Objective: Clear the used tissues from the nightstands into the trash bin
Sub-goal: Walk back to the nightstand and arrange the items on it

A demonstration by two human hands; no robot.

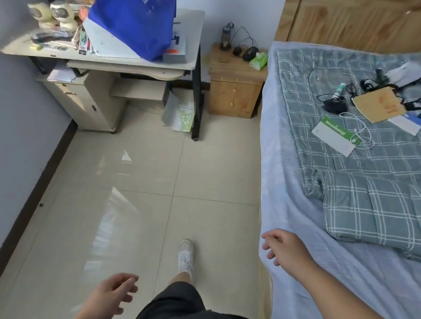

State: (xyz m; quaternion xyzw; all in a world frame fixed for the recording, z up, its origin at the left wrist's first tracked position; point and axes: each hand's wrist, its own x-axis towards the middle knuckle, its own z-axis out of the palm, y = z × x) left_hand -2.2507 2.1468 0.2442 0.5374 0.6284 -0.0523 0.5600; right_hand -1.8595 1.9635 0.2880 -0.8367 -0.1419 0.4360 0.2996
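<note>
Nightstand [235, 83] of pale wood at the far wall, between the desk [193, 34] and the bed [292, 195], well apart from both hands. On its top: a dark bottle [226, 36], a black mouse [250, 53] with cords, and a green tissue pack [258, 60] at the edge nearest the bed. Cannot tell whether any loose used tissue lies among them — too small and too far.

Left hand [112, 295] low in view over the tiled floor [149, 178], beside a leg in dark shorts [186, 314]; palm turned inward, fingers spread and loosely curled, holding nothing. Right hand [286, 248] further forward, over the near edge of the bed, bare forearm stretched out from the lower right; back of the hand up, fingers drooping in a slack curl — empty as well. White shoe [186, 257] set forward on the floor between the two hands.

Scattered over the checked quilt [382, 210]: cables, a brown envelope [379, 105], a green-and-white card [335, 135]. Blue bag [137, 12] upright on the desk.
</note>
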